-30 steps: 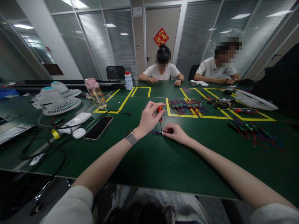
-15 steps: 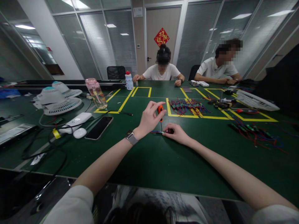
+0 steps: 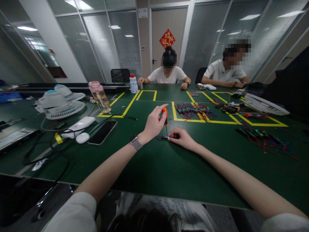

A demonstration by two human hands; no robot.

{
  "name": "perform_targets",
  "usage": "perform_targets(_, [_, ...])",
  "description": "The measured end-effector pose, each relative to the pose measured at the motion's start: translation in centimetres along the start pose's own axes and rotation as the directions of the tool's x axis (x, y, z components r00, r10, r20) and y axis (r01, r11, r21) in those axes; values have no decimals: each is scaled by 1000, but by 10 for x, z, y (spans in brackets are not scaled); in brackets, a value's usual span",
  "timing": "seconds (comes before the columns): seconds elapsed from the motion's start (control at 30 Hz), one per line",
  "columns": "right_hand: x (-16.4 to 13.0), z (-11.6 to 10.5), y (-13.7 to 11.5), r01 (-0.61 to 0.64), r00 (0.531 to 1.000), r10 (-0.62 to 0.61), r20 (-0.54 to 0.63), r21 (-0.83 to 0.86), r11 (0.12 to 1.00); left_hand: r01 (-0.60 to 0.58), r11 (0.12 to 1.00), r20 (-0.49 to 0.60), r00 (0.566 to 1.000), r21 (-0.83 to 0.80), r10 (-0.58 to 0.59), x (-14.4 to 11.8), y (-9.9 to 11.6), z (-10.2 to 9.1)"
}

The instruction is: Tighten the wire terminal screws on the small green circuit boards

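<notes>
**Between the two hands: screwdriver upright on a small wired part**

Between the hands, low on the green table (image 3: 154, 167): small wired part (image 3: 164, 137), red and blue leads trailing toward the left hand; detail too small to tell.
Left hand (image 3: 153, 124): closed on the orange-handled screwdriver (image 3: 165, 116), thumb and fingers pinching the handle, index finger extended over its top; shaft upright, tip on the part. Grey watch (image 3: 135, 142) at the wrist.
Right hand (image 3: 181, 136): flat on the table just right of the tip, fingers pressed on the part's end, pinning it.
Change from half a second earlier: index finger straighter above the handle; right hand and part unmoved; tool in the same spot.
Beyond the right hand: bundle of red-and-blue wired boards (image 3: 193, 110) inside a yellow-taped rectangle.
Left of the left hand: dark phone (image 3: 102, 132), white mouse (image 3: 82, 138), pink bottle (image 3: 99, 96), white desk fans (image 3: 59, 103).
Far side: two seated persons in white shirts, hands on the table.
Room: glass partitions with blinds, door with a red ornament (image 3: 167, 38).
</notes>
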State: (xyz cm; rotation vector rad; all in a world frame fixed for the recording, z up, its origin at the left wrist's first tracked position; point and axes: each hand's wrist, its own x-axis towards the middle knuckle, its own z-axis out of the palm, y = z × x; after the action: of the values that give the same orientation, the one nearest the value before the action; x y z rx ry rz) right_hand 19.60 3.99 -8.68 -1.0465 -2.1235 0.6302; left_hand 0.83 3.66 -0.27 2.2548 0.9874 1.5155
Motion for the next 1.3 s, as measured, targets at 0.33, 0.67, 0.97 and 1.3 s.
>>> perform_targets(0.33, [0,-1,-2,-2,1000,2,4,-12,1000,-7,999,-78,997,45,10,1,-5,-2])
perform_targets(0.67, [0,0,-1,-5,1000,5,2,-17,1000,-58,997,-71,995,59,62,0,1,1])
perform_targets(0.97, [0,-1,-1,0,1000,0,3,-11,1000,-43,999,-49,998,-10,42,1,-1,-1])
perform_targets(1.3, [0,-1,0,-2,1000,2,11,7,1000,-73,997,-30,997,17,73,-1,-1,0])
